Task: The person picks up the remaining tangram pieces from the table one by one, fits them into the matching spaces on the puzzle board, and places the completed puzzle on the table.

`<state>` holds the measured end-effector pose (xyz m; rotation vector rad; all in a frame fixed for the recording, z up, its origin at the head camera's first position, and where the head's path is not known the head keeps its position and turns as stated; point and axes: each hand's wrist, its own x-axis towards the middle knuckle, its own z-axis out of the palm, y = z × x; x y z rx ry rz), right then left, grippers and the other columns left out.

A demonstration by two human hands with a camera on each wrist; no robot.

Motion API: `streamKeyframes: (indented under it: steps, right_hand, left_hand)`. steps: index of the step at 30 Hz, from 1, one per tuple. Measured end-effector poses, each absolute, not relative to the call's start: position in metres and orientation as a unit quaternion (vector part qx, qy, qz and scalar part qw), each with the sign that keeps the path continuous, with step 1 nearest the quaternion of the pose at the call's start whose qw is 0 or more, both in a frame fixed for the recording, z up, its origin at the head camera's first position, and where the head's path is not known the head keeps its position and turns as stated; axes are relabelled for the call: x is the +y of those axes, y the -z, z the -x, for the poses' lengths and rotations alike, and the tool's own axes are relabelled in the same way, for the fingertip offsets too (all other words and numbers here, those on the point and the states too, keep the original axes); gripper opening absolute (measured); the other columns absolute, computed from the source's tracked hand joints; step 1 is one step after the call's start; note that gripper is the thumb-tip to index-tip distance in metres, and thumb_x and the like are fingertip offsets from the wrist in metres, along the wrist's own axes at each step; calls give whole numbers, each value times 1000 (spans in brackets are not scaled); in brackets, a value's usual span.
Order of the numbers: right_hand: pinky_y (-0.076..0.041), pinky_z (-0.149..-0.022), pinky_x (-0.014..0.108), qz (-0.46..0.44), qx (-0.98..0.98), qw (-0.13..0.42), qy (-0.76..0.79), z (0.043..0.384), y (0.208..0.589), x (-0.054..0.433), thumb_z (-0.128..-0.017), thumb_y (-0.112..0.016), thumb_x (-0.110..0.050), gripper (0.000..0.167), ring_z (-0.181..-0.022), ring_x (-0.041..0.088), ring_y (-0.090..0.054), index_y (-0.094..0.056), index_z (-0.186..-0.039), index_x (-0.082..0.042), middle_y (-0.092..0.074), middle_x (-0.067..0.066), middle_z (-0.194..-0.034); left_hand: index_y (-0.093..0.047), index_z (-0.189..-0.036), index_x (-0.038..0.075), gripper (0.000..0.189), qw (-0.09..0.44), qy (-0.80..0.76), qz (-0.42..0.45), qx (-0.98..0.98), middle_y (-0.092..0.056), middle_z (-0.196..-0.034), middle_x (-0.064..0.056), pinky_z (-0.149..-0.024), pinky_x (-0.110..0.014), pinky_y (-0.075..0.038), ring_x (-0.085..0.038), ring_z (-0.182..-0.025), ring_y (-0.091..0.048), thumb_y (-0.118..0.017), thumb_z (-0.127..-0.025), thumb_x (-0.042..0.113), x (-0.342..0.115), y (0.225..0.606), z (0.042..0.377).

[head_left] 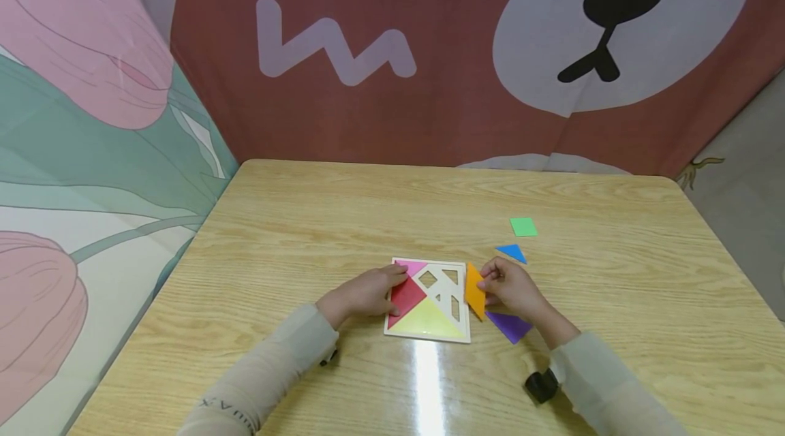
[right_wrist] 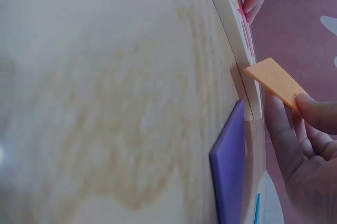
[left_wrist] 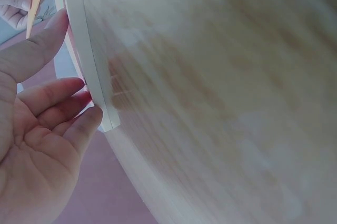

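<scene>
A white-framed tangram tray lies on the table. Red, yellow and pink pieces sit in its left and lower parts; bare base with cut-out holes shows at the right. My left hand rests over the tray's left edge, fingertips on the pieces there. In my right hand an orange, slanted four-sided piece is pinched between thumb and fingers, tilted up beside the tray's right edge. In the right wrist view the orange piece has one end close over the frame.
Just below my right hand lies a purple piece, partly covered by it. Farther back are a blue triangle and a green four-sided piece. The wooden table ends at a printed cloth behind.
</scene>
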<state>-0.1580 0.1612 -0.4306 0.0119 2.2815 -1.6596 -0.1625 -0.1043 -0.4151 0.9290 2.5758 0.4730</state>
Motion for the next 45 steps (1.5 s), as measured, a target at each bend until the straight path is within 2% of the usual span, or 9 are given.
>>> streamKeyframes:
  steps: [10,22,45]
  right_hand:
    - [-51,-55,34,4,793,152,590,157,433,156,-82,-52,5,12,-57,18,-54,-45,-92,7,-46,11,-77]
    - [-51,-55,34,0,776,165,609,155,430,152,-82,-51,6,14,-55,18,-53,-43,-93,8,-45,11,-78]
    - [-51,-59,33,12,781,176,599,154,433,145,-82,-51,7,12,-62,18,-55,-44,-91,8,-47,12,-78]
  left_hand:
    - [-40,-127,-1,61,180,-169,-327,912,-33,-135,-10,-100,-28,-22,-21,-124,-26,-65,-76,21,-104,415,162]
    - [-40,-127,-1,61,180,-169,-328,912,-33,-135,-10,-100,-28,-22,-21,-124,-26,-65,-76,21,-105,417,163]
    - [-40,-127,-2,62,175,-163,-335,911,-33,-135,-11,-100,-28,-23,-21,-124,-26,-66,-76,22,-106,417,164]
